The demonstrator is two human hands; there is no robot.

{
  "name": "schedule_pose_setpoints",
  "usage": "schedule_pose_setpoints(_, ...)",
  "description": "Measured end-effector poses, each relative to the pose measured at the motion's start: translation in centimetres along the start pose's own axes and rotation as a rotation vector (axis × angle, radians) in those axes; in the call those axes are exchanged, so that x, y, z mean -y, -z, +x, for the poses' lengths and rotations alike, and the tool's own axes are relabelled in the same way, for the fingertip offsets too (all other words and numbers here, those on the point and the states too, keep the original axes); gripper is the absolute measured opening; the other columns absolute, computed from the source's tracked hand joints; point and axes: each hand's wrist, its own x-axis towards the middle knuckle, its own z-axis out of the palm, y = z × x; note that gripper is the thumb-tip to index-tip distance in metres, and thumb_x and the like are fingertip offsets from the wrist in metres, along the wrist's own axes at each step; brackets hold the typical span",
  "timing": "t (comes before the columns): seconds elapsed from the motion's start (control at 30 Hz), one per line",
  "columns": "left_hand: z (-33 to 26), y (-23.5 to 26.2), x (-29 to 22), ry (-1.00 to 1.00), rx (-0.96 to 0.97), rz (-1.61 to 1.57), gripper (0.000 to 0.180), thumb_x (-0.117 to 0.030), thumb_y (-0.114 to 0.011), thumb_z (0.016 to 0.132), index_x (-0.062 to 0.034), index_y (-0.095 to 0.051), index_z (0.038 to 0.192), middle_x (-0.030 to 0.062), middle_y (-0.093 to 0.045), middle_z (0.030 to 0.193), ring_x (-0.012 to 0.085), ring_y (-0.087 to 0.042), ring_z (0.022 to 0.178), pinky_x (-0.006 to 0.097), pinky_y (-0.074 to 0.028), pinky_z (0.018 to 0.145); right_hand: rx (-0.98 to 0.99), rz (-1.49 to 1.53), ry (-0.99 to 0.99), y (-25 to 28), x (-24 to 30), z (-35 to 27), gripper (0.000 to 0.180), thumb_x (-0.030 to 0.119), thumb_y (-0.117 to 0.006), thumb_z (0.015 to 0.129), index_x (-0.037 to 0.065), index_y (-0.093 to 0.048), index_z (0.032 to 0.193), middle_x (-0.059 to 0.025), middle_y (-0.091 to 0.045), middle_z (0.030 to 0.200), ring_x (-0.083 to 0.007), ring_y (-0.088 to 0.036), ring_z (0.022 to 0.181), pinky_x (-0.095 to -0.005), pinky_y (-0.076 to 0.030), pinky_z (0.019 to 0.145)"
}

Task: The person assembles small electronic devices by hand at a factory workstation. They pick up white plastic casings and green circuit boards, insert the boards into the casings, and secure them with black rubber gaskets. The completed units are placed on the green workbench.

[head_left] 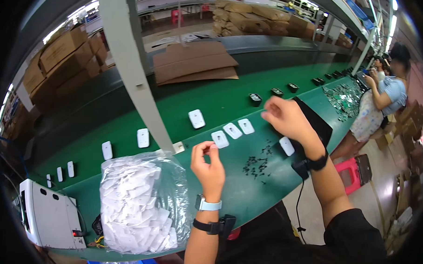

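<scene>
Along the near edge of the green conveyor belt (pixel 251 196), the person's two hands are raised above a row of small white plastic covers. The left hand (pixel 208 167) is lifted in front of the bag of white covers (pixel 139 204), its thumb and forefinger pinched together around something very small at the tips; what it is cannot be made out, though it seems to be one of the tiny dark screws (pixel 257 165) scattered on the belt just to the right. The other fingers curl loosely inward. The right hand (pixel 285 118) hovers above the three white covers (pixel 233 130) lying side by side, fingers bunched and bent downward; whether it grips anything cannot be told from this view. A fourth white cover (pixel 287 146) lies near the right wrist, beside a black mat (pixel 316 121).

Judging by the layout, the step in hand appears to be fitting small parts to the covers laid out in the row. The next move would call for bringing the pinched piece down precisely onto one of the three covers, with a steady fine grip so that it does not drop among the loose screws.

Farther off, more white covers (pixel 143 137) ride the belt to the left, and another person (pixel 382 98) works at the far right.
</scene>
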Motion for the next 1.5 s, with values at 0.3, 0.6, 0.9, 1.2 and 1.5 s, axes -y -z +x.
schedule_pose_setpoints(0.3, -1.1, -1.1, 0.2, -0.030, 0.089, 0.003, 0.005, -0.003, -0.065, 0.093, 0.0019, -0.065, 0.093, 0.0083, -0.064, 0.089, 0.0175, -0.059, 0.077, 0.031, -0.049, 0.072, -0.201, -0.335, -0.075, -2.3, -6.9, -13.2, 0.030, 0.018, -0.081, 0.077, 0.001, -0.067, 0.097, -0.0171, -0.066, 0.102, -0.0364, -0.065, 0.093, -0.0451, -0.053, 0.082)
schedule_pose_setpoints(0.6, -1.2, -1.1, 1.0, 0.015, 0.157, 0.020, 0.006, -0.003, -0.065, 0.093, 0.0025, -0.066, 0.093, 0.0077, -0.064, 0.089, 0.0162, -0.060, 0.079, 0.030, -0.049, 0.074, -0.332, -0.187, -0.122, -5.1, -9.1, -13.6, 0.035, 0.003, -0.083, 0.070, 0.000, -0.064, 0.099, -0.0149, -0.069, 0.107, -0.0346, -0.069, 0.093, -0.0400, -0.056, 0.083)
schedule_pose_setpoints(0.9, -1.1, -1.2, 1.1, 0.428, 0.495, -0.491, 0.048, 0.001, -0.068, 0.093, 0.0026, -0.050, 0.138, 0.0157, -0.059, 0.133, 0.0200, -0.059, 0.121, 0.032, -0.049, 0.102, -0.065, 0.735, -0.077, -7.5, -2.5, -7.2, 0.067, 0.002, -0.087, 0.075, 0.004, -0.050, 0.131, -0.0131, -0.068, 0.117, -0.0192, -0.066, 0.107, -0.0339, -0.055, 0.094)
schedule_pose_setpoints(1.2, 1.5, 0.9, 1.4, 0.366, 0.210, -0.362, 0.052, 0.001, -0.071, 0.092, 0.0032, -0.051, 0.140, 0.0113, -0.061, 0.129, 0.0183, -0.061, 0.117, 0.032, -0.050, 0.100, 0.691, 1.576, -0.247, -13.3, -3.5, 0.1, 0.074, 0.004, -0.067, 0.096, 0.011, -0.027, 0.158, -0.0190, -0.061, 0.129, -0.0256, -0.064, 0.115, -0.0407, -0.052, 0.104)
schedule_pose_setpoints(1.5, 1.8, 2.4, 0.8, 0.815, 0.169, -0.951, 0.052, -0.028, -0.044, 0.093, 0.0001, -0.053, 0.136, 0.0199, -0.060, 0.102, 0.0282, -0.055, 0.080, 0.037, -0.042, 0.066, 0.661, 1.861, -0.194, -12.3, -4.1, -0.7, 0.080, 0.011, -0.067, 0.098, 0.014, -0.019, 0.161, -0.0230, -0.055, 0.139, -0.0314, -0.063, 0.121, -0.0447, -0.047, 0.109)
